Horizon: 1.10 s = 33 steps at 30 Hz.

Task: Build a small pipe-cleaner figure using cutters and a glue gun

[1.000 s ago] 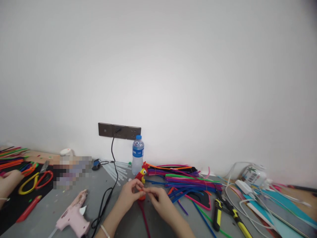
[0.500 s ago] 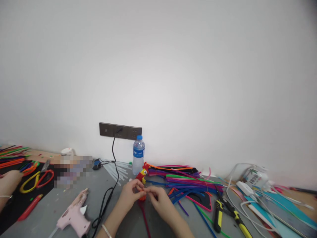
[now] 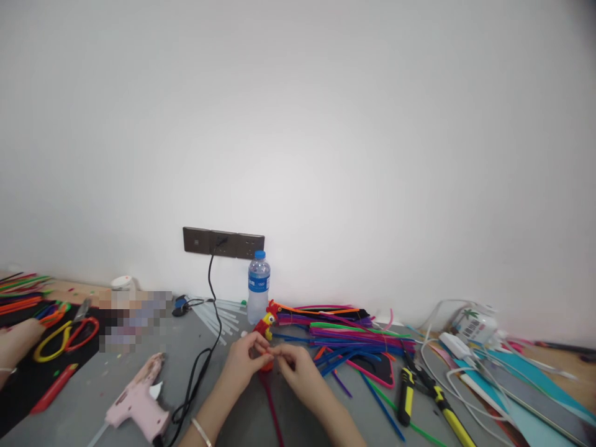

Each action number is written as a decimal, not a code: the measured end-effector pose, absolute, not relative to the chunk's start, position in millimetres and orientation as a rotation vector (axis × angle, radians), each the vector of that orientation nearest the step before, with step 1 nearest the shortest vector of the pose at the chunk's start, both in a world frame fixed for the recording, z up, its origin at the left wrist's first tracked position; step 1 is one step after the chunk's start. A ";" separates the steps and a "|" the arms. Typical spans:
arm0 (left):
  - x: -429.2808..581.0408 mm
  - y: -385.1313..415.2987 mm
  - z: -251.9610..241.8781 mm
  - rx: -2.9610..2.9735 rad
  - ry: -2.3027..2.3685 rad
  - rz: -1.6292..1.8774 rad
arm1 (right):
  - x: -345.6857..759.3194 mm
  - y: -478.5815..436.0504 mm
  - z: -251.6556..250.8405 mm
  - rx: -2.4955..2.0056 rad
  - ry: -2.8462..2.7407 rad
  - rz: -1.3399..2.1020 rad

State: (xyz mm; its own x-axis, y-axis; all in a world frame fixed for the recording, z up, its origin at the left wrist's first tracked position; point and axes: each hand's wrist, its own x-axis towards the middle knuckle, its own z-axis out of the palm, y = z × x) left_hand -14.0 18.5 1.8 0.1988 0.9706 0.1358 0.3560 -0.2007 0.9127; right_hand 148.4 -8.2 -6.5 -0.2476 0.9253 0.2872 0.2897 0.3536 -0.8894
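My left hand (image 3: 242, 365) and my right hand (image 3: 297, 371) meet at the fingertips over the grey table (image 3: 93, 397). Both pinch a small red-orange pipe-cleaner piece (image 3: 267, 365), and a dark red pipe cleaner (image 3: 272, 410) trails from it toward me. A small red and yellow pipe-cleaner bird figure (image 3: 266, 321) stands just behind my fingers. A heap of coloured pipe cleaners (image 3: 344, 338) lies to the right of my hands.
A pink glue gun (image 3: 137, 403) lies at front left, its black cable (image 3: 205, 360) running to a wall socket strip (image 3: 223, 243). A water bottle (image 3: 258, 287) stands by the wall. Yellow-handled pliers (image 3: 421, 397) and white cables (image 3: 459, 363) lie right. Another person's hand (image 3: 16, 347) rests by scissors (image 3: 65, 338) at left.
My hands stay pinched together on the small piece with only slight finger movement. The view has shifted a little, so everything sits slightly higher in the picture.
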 end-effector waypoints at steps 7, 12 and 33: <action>-11.3 18.2 -0.2 1.788 1.291 0.989 | 149.6 -3.9 -14.6 -1.174 -1.741 0.886; -10.3 17.0 -2.2 1.805 1.271 1.006 | 150.9 -7.0 -10.5 -1.177 -1.737 0.773; -12.3 12.3 20.2 0.505 0.698 1.318 | 165.8 -10.7 6.1 -1.292 -1.598 0.457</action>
State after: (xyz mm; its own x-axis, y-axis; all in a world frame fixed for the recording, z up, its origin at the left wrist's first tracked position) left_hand -12.3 12.3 20.2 0.0997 0.9797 -0.1739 -0.6946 0.1936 0.6929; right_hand 165.8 -10.7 6.1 0.0595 0.8899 0.4523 0.5166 0.3602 -0.7767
